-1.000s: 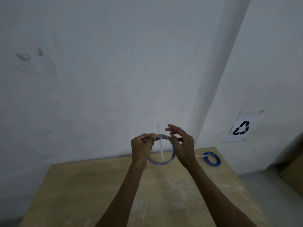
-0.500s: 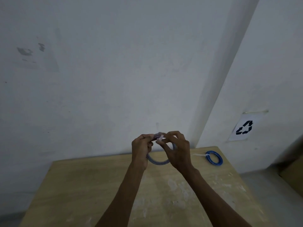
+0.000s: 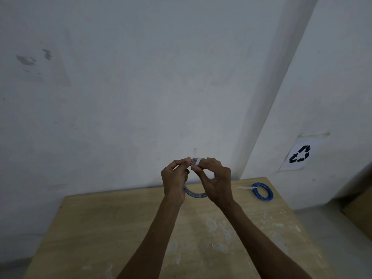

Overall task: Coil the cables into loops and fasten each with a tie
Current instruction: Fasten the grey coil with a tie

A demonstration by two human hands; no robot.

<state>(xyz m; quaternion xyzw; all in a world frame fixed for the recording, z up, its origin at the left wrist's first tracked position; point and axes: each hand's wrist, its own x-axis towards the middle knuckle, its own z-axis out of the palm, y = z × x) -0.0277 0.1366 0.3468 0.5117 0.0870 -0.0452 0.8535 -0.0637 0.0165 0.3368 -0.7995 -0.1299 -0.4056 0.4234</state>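
Mid-air, left hand (image 3: 174, 178) and right hand (image 3: 218, 182) pinch one coil (image 3: 196, 195); second coil (image 3: 256, 193) rests.

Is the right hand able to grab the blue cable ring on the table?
Probably yes: nothing lies between the right hand and the blue cable ring on the wooden table, though it is busy pinching the white tie on the greyish coil.

Bare workroom, scuffed plywood table (image 3: 120, 228), plain white walls (image 3: 120, 77), taped recycling sign (image 3: 299, 154)
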